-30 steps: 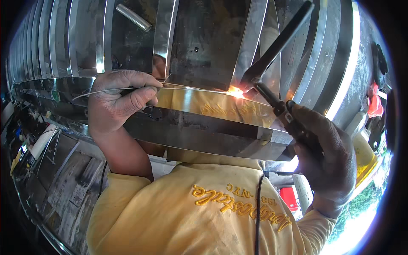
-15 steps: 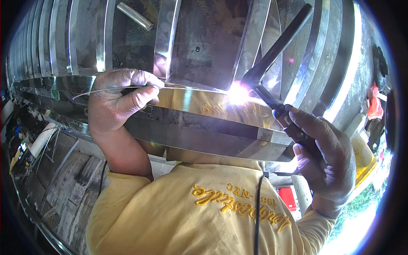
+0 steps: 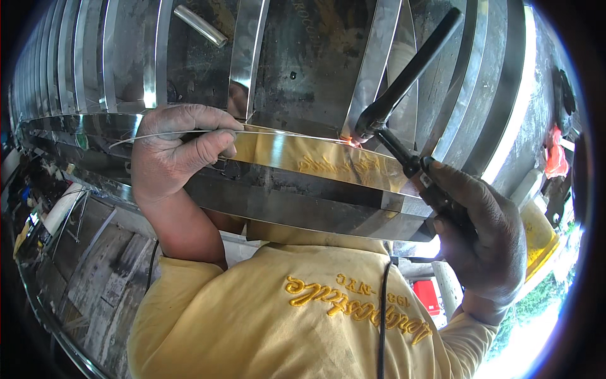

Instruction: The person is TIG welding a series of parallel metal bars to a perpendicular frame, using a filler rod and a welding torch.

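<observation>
My left hand (image 3: 180, 148) pinches a thin filler rod (image 3: 284, 133) between thumb and fingers. The rod runs rightward along a shiny metal rail, its far end at a small glowing orange spot (image 3: 351, 141) where an upright bar (image 3: 372, 69) meets the rail (image 3: 315, 158). Wrapped round the handle of a black TIG welding torch (image 3: 394, 146) is my right hand (image 3: 483, 227). The torch head sits just right of the glowing spot, and its long back cap points up to the right. No bright arc shows at the tip.
Several parallel metal bars (image 3: 79, 57) cross a dark worktop. A short metal tube (image 3: 201, 25) lies at the top. A black cable (image 3: 383, 322) hangs over my yellow shirt. To the right are a red cloth (image 3: 555, 155) and a yellow container (image 3: 540, 237); a red box (image 3: 427, 297) is lower down.
The bright welding arc has gone out, leaving an orange glow at the joint. Both hands, the rod and the torch have stayed almost in place.
</observation>
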A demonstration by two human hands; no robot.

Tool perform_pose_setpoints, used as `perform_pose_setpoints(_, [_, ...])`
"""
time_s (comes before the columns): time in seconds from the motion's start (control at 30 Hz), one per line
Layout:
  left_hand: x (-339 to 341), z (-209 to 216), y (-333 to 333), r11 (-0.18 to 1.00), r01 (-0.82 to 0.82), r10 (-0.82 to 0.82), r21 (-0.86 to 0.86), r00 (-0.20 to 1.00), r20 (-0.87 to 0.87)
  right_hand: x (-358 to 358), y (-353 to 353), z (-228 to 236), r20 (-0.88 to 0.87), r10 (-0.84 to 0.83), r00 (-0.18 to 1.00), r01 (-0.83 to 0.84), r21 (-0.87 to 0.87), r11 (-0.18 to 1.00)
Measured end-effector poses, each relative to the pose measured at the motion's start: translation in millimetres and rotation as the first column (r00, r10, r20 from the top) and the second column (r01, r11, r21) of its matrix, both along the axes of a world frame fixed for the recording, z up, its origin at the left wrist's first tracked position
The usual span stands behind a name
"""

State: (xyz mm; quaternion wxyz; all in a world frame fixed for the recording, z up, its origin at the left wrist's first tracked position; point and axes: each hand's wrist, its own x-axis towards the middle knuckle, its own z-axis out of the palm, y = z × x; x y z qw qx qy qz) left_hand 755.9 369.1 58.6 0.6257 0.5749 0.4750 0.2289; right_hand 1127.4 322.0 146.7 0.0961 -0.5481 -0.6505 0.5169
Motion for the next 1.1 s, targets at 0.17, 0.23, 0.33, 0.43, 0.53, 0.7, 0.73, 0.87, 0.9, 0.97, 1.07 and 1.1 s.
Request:
perform_pose_setpoints(0.17, [-1.4, 0.9, -1.1, 0.999, -0.017, 0.016, -0.046, 1.000, -0.017, 2.5, -0.8, 3.0, -0.038, -0.080, 0.996, 0.071, -0.195, 0.978])
perform_pose_setpoints(0.23, [0.3, 1.0, -3.5, 0.994, -0.070, 0.071, -0.082, 0.997, 0.006, 1.5, -2.2, 5.0, -0.057, -0.129, 0.990, 0.112, -0.243, 0.963])
perform_pose_setpoints(0.33, [0.7, 5.3, 2.9, 0.999, 0.027, -0.028, -0.034, 0.999, -0.019, 1.5, -2.9, 3.6, -0.013, -0.065, 0.998, 0.062, -0.157, 0.986])
perform_pose_setpoints(0.43, [0.4, 1.8, 2.8, 0.999, 0.023, -0.023, -0.031, 1.000, 0.000, -4.3, -4.4, 4.3, 0.010, -0.118, 0.993, 0.118, -0.047, 0.992])
perform_pose_setpoints(0.53, [-0.5, 2.0, 0.2, 1.000, 0.006, -0.005, -0.025, 1.000, 0.002, -1.7, -4.6, -5.1, -0.026, -0.074, 0.997, 0.074, -0.011, 0.997])
perform_pose_setpoints(0.7, [-0.4, 1.8, -0.2, 1.000, -0.003, 0.004, -0.029, 1.000, 0.004, -1.0, -1.0, -6.3, -0.023, -0.017, 1.000, 0.017, -0.001, 1.000])
perform_pose_setpoints(0.73, [-0.4, 3.5, 0.5, 0.999, 0.004, -0.005, -0.035, 1.000, -0.020, -0.2, -1.1, -5.9, -0.016, -0.004, 1.000, 0.004, 0.000, 1.000])
perform_pose_setpoints(0.87, [3.1, 2.7, 3.3, 0.998, -0.022, 0.021, -0.066, 0.999, -0.024, -4.7, -1.5, 4.5, 0.016, -0.030, 0.999, 0.029, 0.041, 0.999])
perform_pose_setpoints(0.9, [2.9, 2.0, 0.2, 0.996, -0.048, 0.047, -0.070, 0.999, -0.004, -4.5, -0.3, 1.5, 0.004, -0.027, 1.000, 0.027, 0.037, 0.999])
perform_pose_setpoints(0.97, [1.1, 3.7, 0.2, 0.999, -0.023, 0.022, -0.049, 1.000, -0.018, -2.6, 0.0, -5.1, -0.017, -0.021, 1.000, 0.021, 0.033, 0.999])
perform_pose_setpoints(1.07, [1.3, 1.8, 1.2, 1.000, 0.013, -0.014, -0.026, 1.000, -0.007, -1.8, -5.1, -6.7, -0.028, -0.068, 0.997, 0.068, 0.017, 0.998])
perform_pose_setpoints(1.1, [1.2, 0.7, 0.3, 1.000, 0.003, -0.003, -0.024, 1.000, -0.001, -1.9, -6.1, -6.6, -0.026, -0.076, 0.997, 0.077, 0.029, 0.997])
